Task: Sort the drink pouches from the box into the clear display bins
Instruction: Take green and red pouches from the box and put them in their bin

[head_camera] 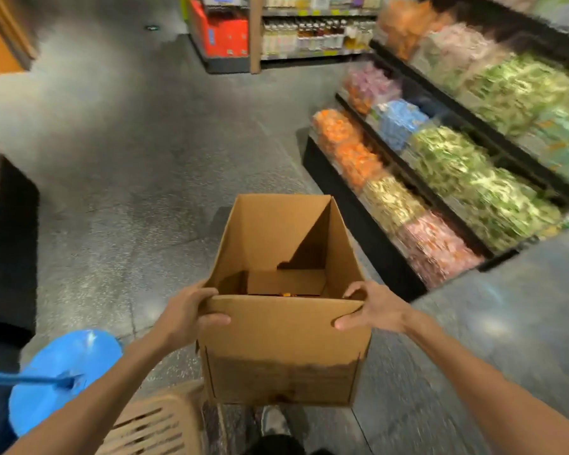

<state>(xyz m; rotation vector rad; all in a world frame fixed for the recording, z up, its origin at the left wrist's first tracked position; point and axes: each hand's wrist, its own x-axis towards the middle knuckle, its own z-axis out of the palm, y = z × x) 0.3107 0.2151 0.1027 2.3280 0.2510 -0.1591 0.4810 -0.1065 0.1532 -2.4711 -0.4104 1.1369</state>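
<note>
A brown cardboard box (283,343) with its top open hangs in front of me above the floor. My left hand (191,311) grips its near left corner, thumb on the outside wall and fingers over the rim. My right hand (373,308) grips the near right corner the same way. Inside, the box looks almost bare; a small orange bit (286,294) shows at the bottom. To the right stand tiered clear display bins (404,205) packed with drink pouches in orange, yellow, pink, green and blue. The picture is blurred.
A blue round object with a blue handle (63,376) and a beige slatted crate (158,425) sit low at my left. A dark display base (14,244) stands at the far left. Store shelving (276,31) stands beyond the grey floor (145,159).
</note>
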